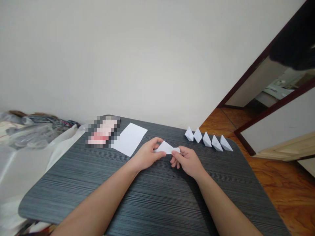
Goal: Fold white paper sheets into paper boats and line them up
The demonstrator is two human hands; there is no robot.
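Pale, smooth wall (147, 59) is seen behind a dark table (98, 186), whose top is marked by fine streaks like wood grain and whose corners are rounded. On the right, a brown floor (278, 186) with a wavy wood pattern is shown past the table; on the left, whitish, wrinkled sheeting (17, 177) is spread beside it.

From the head view, a folded white paper (166, 147) is held over the middle of the table, between the two hands. Its long axis is directed roughly from left to right, and its pointed peak is turned away from the person. Its left end is pinched by the left hand (147, 154), with the thumb on the near side; its right end is gripped by the right hand (189, 162), whose lower fingers are loosely curled. Both hands are closed narrowly on the paper, and neither can be called nearer, since one end is touched by each.

Beyond the left hand, to the left, a flat white sheet (131, 139) with straight edges is laid near a pixelated object (103, 131), whose nature cannot be told. Beyond the right hand, five folded paper shapes (207, 140), sharp-pointed and creased into flat facets, are arranged in a slanting row.
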